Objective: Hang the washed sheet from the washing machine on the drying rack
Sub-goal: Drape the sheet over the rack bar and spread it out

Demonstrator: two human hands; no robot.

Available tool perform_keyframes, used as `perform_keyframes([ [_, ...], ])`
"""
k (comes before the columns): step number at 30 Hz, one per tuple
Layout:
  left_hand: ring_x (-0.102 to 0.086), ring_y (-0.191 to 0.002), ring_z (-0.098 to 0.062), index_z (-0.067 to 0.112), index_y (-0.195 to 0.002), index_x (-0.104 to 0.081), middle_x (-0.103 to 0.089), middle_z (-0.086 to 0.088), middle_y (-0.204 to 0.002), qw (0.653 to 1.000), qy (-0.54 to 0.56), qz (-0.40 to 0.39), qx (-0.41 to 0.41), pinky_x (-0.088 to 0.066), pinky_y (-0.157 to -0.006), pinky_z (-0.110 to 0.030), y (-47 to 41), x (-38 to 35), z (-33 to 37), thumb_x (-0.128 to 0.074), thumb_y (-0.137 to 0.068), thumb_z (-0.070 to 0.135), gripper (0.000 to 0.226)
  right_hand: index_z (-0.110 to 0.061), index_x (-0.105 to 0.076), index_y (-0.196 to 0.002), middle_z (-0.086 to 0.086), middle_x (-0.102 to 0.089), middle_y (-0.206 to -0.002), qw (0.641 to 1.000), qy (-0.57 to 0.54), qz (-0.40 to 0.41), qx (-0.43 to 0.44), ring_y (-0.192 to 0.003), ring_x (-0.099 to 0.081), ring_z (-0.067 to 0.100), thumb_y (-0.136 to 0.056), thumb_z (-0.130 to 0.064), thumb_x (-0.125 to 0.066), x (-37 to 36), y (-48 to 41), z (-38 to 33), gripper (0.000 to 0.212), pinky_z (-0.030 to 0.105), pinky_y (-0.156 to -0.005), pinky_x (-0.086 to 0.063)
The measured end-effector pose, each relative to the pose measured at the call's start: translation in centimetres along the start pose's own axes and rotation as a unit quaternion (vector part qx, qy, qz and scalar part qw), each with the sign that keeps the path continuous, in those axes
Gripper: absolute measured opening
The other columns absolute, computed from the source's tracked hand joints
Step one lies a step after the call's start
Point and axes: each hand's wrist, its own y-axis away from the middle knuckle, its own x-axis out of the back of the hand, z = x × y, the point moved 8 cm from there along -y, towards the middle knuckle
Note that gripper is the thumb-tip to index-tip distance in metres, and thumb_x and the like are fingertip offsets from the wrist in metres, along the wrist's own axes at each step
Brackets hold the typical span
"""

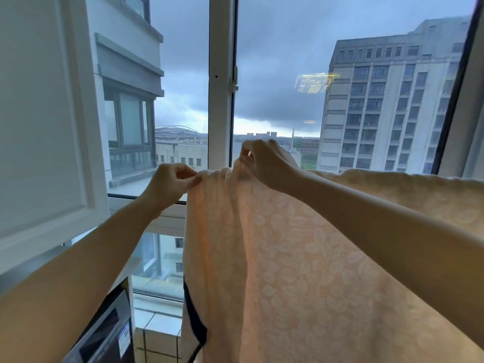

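A pale peach sheet (288, 258) with a white leaf pattern hangs in front of me, draped from a line at hand height and falling out of view at the bottom. The rack itself is hidden under the cloth. My left hand (170, 183) pinches the sheet's top left corner. A little higher and to the right, my right hand (264, 161) pinches a bunched fold of the top edge. Both arms are raised and stretched forward.
A white-framed window (221, 100) stands just behind the sheet, with grey sky and tall buildings outside. A white cabinet door (44, 127) is at the left. Below left is a dark appliance (104, 334) with a label, beside a tiled ledge (159, 336).
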Motion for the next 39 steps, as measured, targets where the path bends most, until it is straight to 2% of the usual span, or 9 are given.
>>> perform_keyframes([
  [4, -0.063, -0.093, -0.026, 0.009, -0.104, -0.066, -0.065, -0.006, -0.094, 0.989, 0.054, 0.116, 0.078, -0.054, -0.080, -0.038, 0.0, 2.6, -2.3, -0.059, -0.094, 0.016, 0.014, -0.010, -0.064, -0.090, 0.010, -0.070, -0.084, 1.000, 0.009, 0.012, -0.017, -0.075, -0.066, 0.026, -0.094, -0.014, -0.055, 0.5, -0.5, 0.5, 0.011, 0.035, -0.068, -0.056],
  [7, -0.058, -0.095, -0.027, 0.007, -0.108, -0.064, -0.063, -0.010, -0.100, 0.977, 0.008, 0.174, 0.126, -0.051, -0.082, -0.039, 0.5, 4.8, -4.4, -0.055, -0.095, 0.016, 0.018, -0.009, -0.065, -0.093, 0.009, -0.069, -0.086, 1.000, -0.004, 0.011, -0.025, -0.074, -0.064, 0.024, -0.095, -0.016, -0.055, 0.3, -1.0, 0.3, 0.012, 0.034, -0.066, -0.053],
  [11, -0.057, -0.090, -0.024, 0.009, -0.104, -0.066, -0.064, -0.009, -0.098, 0.973, -0.063, 0.158, 0.158, -0.045, -0.076, -0.034, 1.3, 6.0, -6.5, -0.055, -0.090, 0.010, 0.018, -0.009, -0.066, -0.091, 0.010, -0.070, -0.086, 0.999, -0.017, -0.015, -0.028, -0.074, -0.065, 0.024, -0.094, -0.012, -0.055, -1.3, -1.4, -0.9, 0.011, 0.035, -0.068, -0.055],
  [14, -0.063, -0.086, -0.023, 0.014, -0.103, -0.067, -0.068, -0.009, -0.097, 0.981, -0.043, 0.074, 0.177, -0.048, -0.076, -0.031, 1.8, 4.9, -7.3, -0.057, -0.086, 0.007, 0.021, -0.007, -0.066, -0.091, 0.012, -0.070, -0.085, 0.997, -0.041, -0.030, -0.050, -0.076, -0.066, 0.026, -0.091, -0.010, -0.053, -2.7, -1.7, -1.3, 0.013, 0.041, -0.071, -0.055],
  [18, -0.069, -0.087, -0.017, 0.022, -0.111, -0.063, -0.071, -0.001, -0.096, 0.985, 0.041, -0.075, 0.148, -0.054, -0.069, -0.025, 2.1, 1.0, -5.9, -0.064, -0.091, 0.025, 0.021, -0.011, -0.062, -0.089, 0.008, -0.067, -0.084, 0.999, -0.010, -0.049, -0.015, -0.071, -0.064, 0.023, -0.094, -0.012, -0.053, -3.8, -1.7, -2.1, 0.010, 0.039, -0.069, -0.056],
  [22, -0.068, -0.085, -0.009, 0.025, -0.109, -0.061, -0.070, 0.005, -0.097, 0.987, 0.045, -0.120, 0.095, -0.051, -0.061, -0.017, 1.4, -1.7, -4.0, -0.065, -0.087, 0.040, 0.027, -0.011, -0.062, -0.088, 0.008, -0.067, -0.086, 0.998, 0.003, -0.055, -0.001, -0.073, -0.063, 0.021, -0.095, -0.015, -0.054, -3.8, -1.5, -2.0, 0.012, 0.035, -0.067, -0.054],
  [27, -0.065, -0.080, -0.017, 0.010, -0.093, -0.068, -0.067, -0.003, -0.085, 0.999, -0.012, -0.041, 0.014, -0.052, -0.068, -0.026, 0.3, -2.1, -2.1, -0.064, -0.090, 0.026, 0.017, -0.008, -0.063, -0.086, 0.008, -0.067, -0.081, 0.998, -0.001, -0.064, 0.008, -0.071, -0.064, 0.022, -0.093, -0.016, -0.057, -3.4, -1.0, -1.7, 0.013, 0.033, -0.063, -0.053],
  [33, -0.061, -0.075, -0.013, 0.004, -0.097, -0.071, -0.068, -0.004, -0.084, 0.994, -0.009, 0.099, -0.044, -0.052, -0.076, -0.027, -0.9, 0.6, 0.5, -0.067, -0.088, 0.014, 0.014, -0.007, -0.061, -0.080, 0.005, -0.059, -0.073, 0.998, 0.042, -0.045, -0.016, -0.056, -0.050, 0.015, -0.094, -0.011, -0.050, -1.7, -1.0, -0.8, 0.017, 0.024, -0.047, -0.033],
  [39, -0.061, -0.078, -0.016, 0.004, -0.096, -0.073, -0.067, -0.002, -0.084, 0.989, -0.071, 0.106, -0.078, -0.051, -0.082, -0.030, -1.5, 0.3, 1.8, -0.069, -0.086, 0.013, 0.014, -0.007, -0.062, -0.082, 0.006, -0.065, -0.078, 0.999, -0.001, -0.048, -0.007, -0.068, -0.061, 0.020, -0.093, -0.014, -0.054, -1.1, -0.6, 0.2, 0.015, 0.032, -0.061, -0.051],
])
